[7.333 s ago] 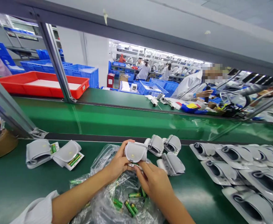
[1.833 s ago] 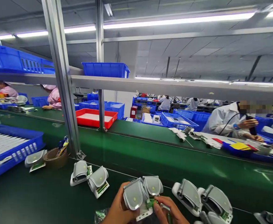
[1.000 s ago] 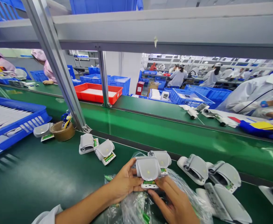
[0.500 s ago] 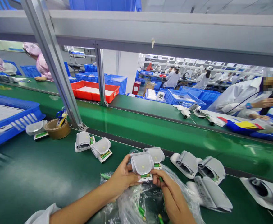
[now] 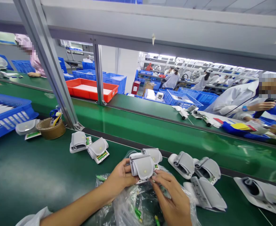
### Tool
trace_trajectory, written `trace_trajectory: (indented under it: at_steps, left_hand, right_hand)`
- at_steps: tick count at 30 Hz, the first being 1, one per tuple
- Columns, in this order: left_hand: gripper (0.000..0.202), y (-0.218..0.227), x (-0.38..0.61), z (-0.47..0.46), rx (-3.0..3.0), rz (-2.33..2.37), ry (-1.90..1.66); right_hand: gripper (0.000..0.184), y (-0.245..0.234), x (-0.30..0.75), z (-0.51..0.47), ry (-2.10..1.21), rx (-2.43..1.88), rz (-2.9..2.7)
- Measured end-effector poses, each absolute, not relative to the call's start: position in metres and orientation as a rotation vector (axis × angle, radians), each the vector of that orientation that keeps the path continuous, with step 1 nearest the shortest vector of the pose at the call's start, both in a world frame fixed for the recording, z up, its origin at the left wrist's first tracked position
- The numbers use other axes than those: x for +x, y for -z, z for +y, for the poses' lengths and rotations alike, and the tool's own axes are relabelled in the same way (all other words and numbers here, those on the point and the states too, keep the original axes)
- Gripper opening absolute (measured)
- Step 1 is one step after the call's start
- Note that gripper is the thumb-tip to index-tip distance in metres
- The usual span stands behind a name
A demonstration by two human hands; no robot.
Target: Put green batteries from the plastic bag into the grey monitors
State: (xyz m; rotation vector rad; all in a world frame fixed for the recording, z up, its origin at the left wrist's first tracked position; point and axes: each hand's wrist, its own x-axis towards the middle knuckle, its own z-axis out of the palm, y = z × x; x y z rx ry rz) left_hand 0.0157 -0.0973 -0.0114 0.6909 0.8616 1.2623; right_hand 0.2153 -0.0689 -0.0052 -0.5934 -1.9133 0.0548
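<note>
There were two bare hands [image 5: 119,183] [image 5: 173,197], one clear plastic bag [image 5: 126,208] and seven grey fabric cuffs [image 5: 142,166] at six o'clock.

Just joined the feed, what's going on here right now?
A person's left hand holds a grey fabric cuff above a clear plastic bag containing green batteries. The right hand is at the cuff's lower edge. More grey cuffs lie on the green bench to both sides, and a co-worker sits across the bench.
</note>
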Motion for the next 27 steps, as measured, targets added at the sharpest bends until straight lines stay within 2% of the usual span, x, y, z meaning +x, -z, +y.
trace_trajectory:
  at_steps: [2, 5, 11, 17, 22, 27]
  left_hand:
    - [0.082, 0.014, 0.015, -0.097, 0.761, 0.833, -1.235]
    - [0.077, 0.020, 0.014, -0.098, 0.832, 0.794, -1.200]
    - [0.081, 0.025, 0.014, -0.100, 0.882, 0.683, -1.151]
    - [0.094, 0.024, 0.013, -0.101, 0.873, 0.653, -1.131]
    - [0.082, 0.023, 0.014, -0.099, 0.887, 0.666, -1.151]
    - [0.087, 0.023, 0.014, -0.100, 0.822, 0.673, -1.170]
  right_hand:
    - [0.023, 0.005, 0.213, -0.071, -0.038, -0.546, -1.929]
    - [0.023, 0.011, 0.213, -0.074, -0.018, -0.544, -1.969]
    - [0.022, 0.020, 0.215, -0.078, 0.080, -0.568, -2.051]
    - [0.024, 0.015, 0.212, -0.080, 0.150, -0.411, -2.068]
    - [0.029, 0.014, 0.208, -0.080, 0.144, -0.368, -2.057]
    - [0.028, 0.010, 0.202, -0.080, 0.131, -0.371, -2.061]
